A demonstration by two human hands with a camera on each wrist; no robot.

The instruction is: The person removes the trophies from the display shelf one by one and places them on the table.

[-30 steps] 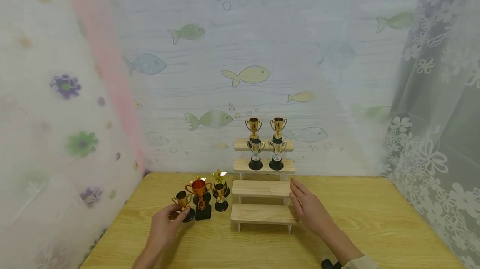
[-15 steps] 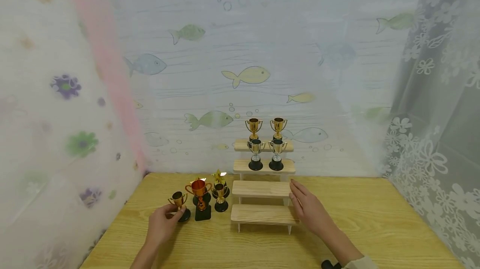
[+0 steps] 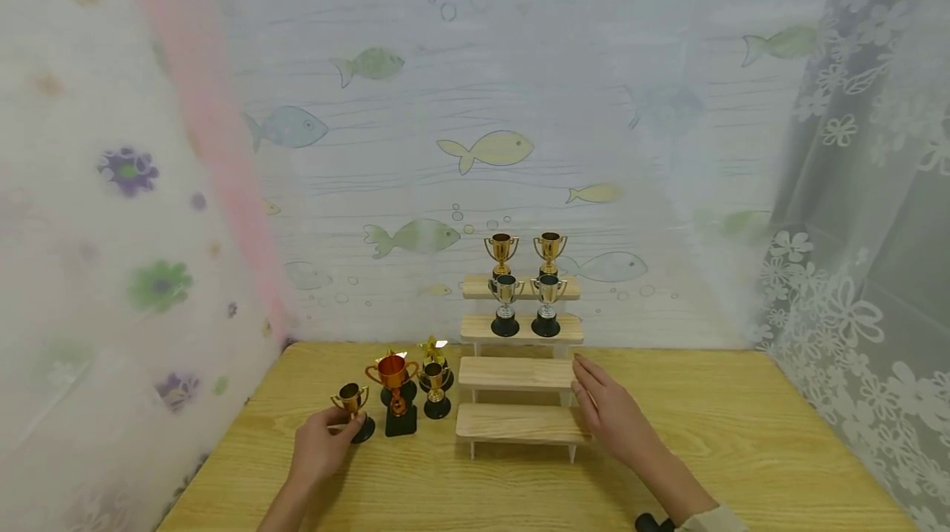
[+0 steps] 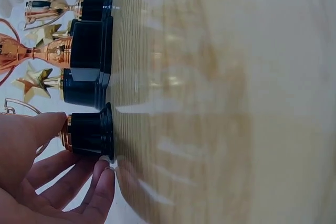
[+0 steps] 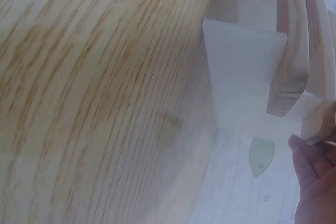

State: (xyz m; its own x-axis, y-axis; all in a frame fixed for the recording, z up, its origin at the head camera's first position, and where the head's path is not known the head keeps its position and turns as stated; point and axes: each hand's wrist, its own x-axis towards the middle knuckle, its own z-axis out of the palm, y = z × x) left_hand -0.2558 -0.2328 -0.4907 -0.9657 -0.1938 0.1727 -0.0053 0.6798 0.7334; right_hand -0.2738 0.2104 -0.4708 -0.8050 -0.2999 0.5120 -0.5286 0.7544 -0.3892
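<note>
My left hand (image 3: 319, 446) pinches a small gold trophy cup (image 3: 350, 397) near its stem, at the left of the group on the table. In the left wrist view its black base (image 4: 92, 134) stands upright on the tabletop. Right beside it is a taller orange-red trophy cup (image 3: 393, 372) on a square black base. Another small gold trophy cup (image 3: 434, 377) and two gold star trophies stand around that one, the stars partly hidden. My right hand (image 3: 614, 415), fingers straight, touches the right end of a stepped wooden display stand (image 3: 519, 423).
Two gold cups (image 3: 501, 248) stand on the stand's top step, two silver cups (image 3: 506, 291) on the step below. A dark object (image 3: 651, 523) lies by the right forearm. A fish-patterned curtain (image 3: 416, 144) hangs behind the wooden table (image 3: 705, 425).
My left hand has shifted slightly left with the small gold cup, widening the gap to the orange-red trophy. My right hand stays at the stand.
</note>
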